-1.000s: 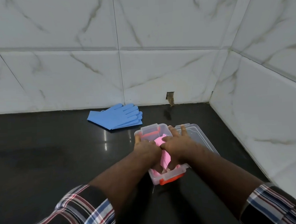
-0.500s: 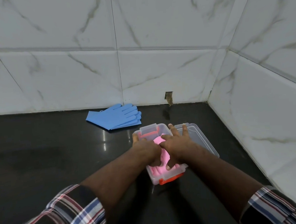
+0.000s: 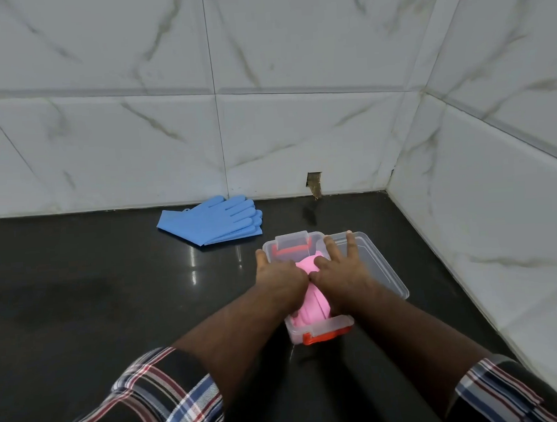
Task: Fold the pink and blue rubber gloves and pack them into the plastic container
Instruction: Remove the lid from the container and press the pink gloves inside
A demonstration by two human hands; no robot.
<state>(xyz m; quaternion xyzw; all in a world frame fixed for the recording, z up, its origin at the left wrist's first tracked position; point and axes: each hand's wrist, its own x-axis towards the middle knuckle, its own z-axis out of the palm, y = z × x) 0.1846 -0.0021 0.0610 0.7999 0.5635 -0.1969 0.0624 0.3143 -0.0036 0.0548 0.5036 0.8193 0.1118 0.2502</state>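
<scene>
A clear plastic container point(image 3: 323, 330) with orange latches stands on the black counter, right of centre. The folded pink gloves point(image 3: 311, 308) lie inside it, mostly covered by my hands. My left hand point(image 3: 279, 277) presses down on the pink gloves at the container's left side, thumb over the left rim. My right hand point(image 3: 339, 269) presses on them from the right, its fingers spread over the clear lid point(image 3: 376, 263) that lies open beside the container. The blue gloves point(image 3: 212, 219) lie flat and stacked near the back wall, untouched.
The black counter point(image 3: 97, 303) runs left and forward. White marble tile walls close the back and the right side, meeting in a corner point(image 3: 388, 189) just behind the container. A small hole point(image 3: 314, 184) sits in the back wall.
My hands have pushed the pink gloves deeper into the container. My right hand's fingers have spread further over the lid.
</scene>
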